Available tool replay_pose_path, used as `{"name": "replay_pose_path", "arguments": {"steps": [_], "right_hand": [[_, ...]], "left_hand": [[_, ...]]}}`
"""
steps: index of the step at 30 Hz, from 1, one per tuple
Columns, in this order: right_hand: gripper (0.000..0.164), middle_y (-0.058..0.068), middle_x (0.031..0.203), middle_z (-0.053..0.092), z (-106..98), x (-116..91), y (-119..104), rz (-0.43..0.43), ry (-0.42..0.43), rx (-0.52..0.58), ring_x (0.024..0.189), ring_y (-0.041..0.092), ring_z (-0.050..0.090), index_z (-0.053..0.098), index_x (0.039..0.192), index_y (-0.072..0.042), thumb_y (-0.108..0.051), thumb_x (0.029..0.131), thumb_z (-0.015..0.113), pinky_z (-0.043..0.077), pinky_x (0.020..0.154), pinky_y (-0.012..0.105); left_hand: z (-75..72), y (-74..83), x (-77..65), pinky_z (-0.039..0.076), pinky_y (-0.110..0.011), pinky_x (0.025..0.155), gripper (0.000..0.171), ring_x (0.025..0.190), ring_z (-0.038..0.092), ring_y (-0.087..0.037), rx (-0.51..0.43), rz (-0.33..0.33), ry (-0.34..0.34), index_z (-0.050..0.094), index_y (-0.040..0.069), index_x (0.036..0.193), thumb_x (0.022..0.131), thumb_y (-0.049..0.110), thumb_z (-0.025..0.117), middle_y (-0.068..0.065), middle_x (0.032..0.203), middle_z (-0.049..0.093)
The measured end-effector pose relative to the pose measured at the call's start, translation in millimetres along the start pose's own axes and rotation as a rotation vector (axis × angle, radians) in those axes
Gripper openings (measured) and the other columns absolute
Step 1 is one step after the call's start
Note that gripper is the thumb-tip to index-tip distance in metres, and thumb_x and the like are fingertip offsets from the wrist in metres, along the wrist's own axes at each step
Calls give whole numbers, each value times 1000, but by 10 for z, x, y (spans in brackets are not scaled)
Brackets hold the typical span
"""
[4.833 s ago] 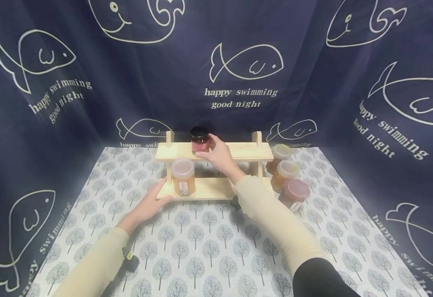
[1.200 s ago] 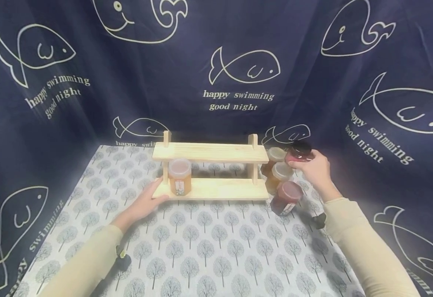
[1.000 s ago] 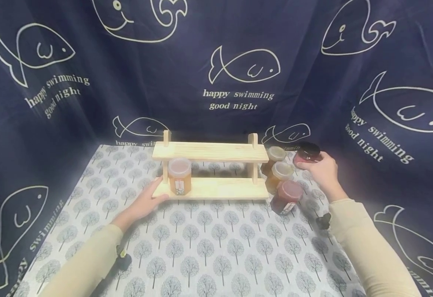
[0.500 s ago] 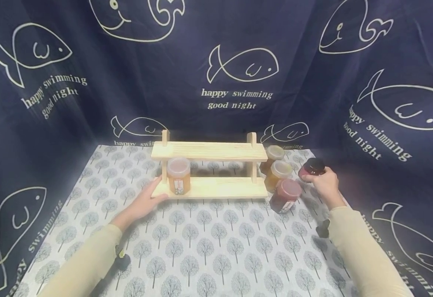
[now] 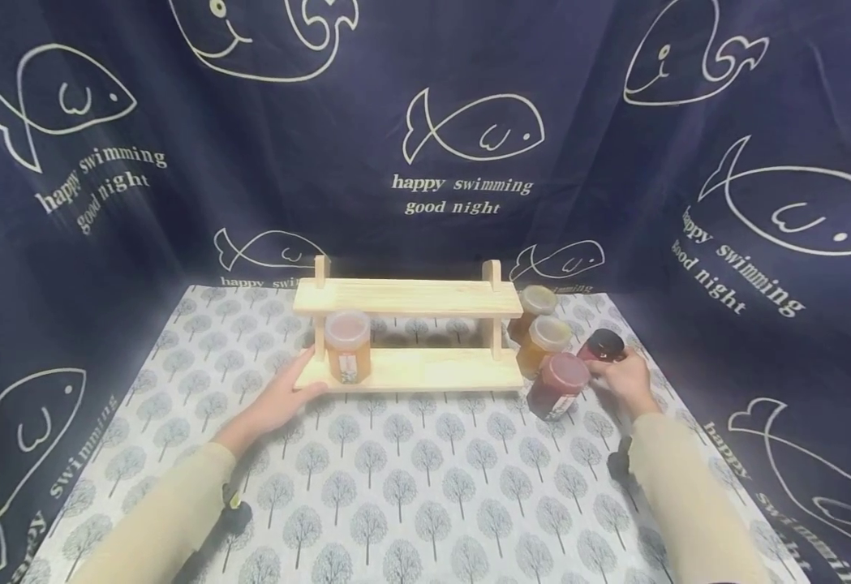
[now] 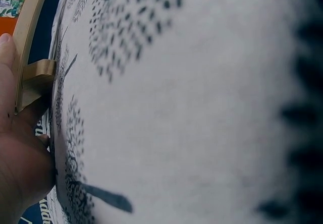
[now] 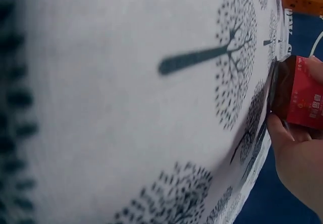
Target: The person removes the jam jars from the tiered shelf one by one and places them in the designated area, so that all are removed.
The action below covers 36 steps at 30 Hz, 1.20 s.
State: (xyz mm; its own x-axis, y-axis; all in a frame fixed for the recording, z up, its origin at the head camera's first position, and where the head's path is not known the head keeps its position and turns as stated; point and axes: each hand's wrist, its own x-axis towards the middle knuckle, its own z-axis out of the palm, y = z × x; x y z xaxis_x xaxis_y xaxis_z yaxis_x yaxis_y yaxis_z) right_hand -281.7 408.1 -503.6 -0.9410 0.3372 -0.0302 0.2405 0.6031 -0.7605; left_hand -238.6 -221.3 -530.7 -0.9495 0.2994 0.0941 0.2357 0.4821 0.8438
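My left hand (image 5: 279, 399) grips the left end of a two-tier wooden shelf (image 5: 410, 298), thumb at the front of the lower board. On that board, near the hand, stands a jar with a pale lid and amber contents (image 5: 348, 349). At the right, my right hand (image 5: 625, 380) holds a small black-lidded jar (image 5: 604, 346) upright. Its red label (image 7: 308, 93) shows in the right wrist view, where its base is at the tablecloth. Left of this jar stands a dark red jar with a pinkish lid (image 5: 560, 387).
Two amber jars with pale lids stand by the shelf's right end, a nearer one (image 5: 543, 347) and a farther one (image 5: 530, 314). A tree-print cloth (image 5: 396, 487) covers the table. Dark blue curtains with fish drawings (image 5: 469, 130) hang behind and at both sides.
My right hand has taken the black-lidded jar off the upper board, carried it right past the other jars and lowered it to the table. The left hand has stayed at the shelf.
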Motion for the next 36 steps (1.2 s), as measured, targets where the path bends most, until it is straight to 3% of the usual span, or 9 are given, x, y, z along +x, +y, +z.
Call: {"name": "replay_pose_path", "arguments": {"steps": [9,15,21,26,30,36], "right_hand": [[89,39,148,37,-25,-28,-96,-26,-49,22,137,55,36,27,151,14,-20,87,78,27,117,59],[108,38,155,24,-128,-74,-207,-55,31,30,139,56,32,12,160,2,-38,87,81,27,116,62],[103,29,156,27,-227,-188,-692,-141,195,84,139,47,36,20,161,-7,-42,85,81,32,115,58],[94,15,156,31,-222,-367,-1235,-227,333,149,141,33,37,31,157,-12,-37,83,83,34,115,50],[90,14,156,32,-45,-565,-1607,-322,275,191,142,32,35,34,156,-10,-32,84,83,32,117,49],[88,16,153,36,486,-846,-1918,-450,160,292,140,35,37,38,153,-7,-25,81,85,31,118,49]], "left_hand": [[-23,28,1,17,-64,119,82,148,27,-36,16,-8,-2,16,28,163,98,48,61,-11,165,24],[-20,39,24,18,-63,119,81,148,27,-34,30,-12,-11,16,30,163,98,50,60,-9,165,24],[-35,67,24,18,-69,116,83,147,26,-43,51,-11,-2,16,22,164,99,47,61,-18,164,24],[-1,10,34,19,-65,118,82,147,29,-39,30,2,1,17,25,163,98,47,62,-14,164,26],[28,-23,-5,18,-65,118,83,148,27,-39,33,-13,1,15,24,164,98,46,62,-14,165,23],[33,20,-33,16,-64,119,84,149,24,-38,26,-41,2,14,25,164,98,48,62,-14,166,22]]}}
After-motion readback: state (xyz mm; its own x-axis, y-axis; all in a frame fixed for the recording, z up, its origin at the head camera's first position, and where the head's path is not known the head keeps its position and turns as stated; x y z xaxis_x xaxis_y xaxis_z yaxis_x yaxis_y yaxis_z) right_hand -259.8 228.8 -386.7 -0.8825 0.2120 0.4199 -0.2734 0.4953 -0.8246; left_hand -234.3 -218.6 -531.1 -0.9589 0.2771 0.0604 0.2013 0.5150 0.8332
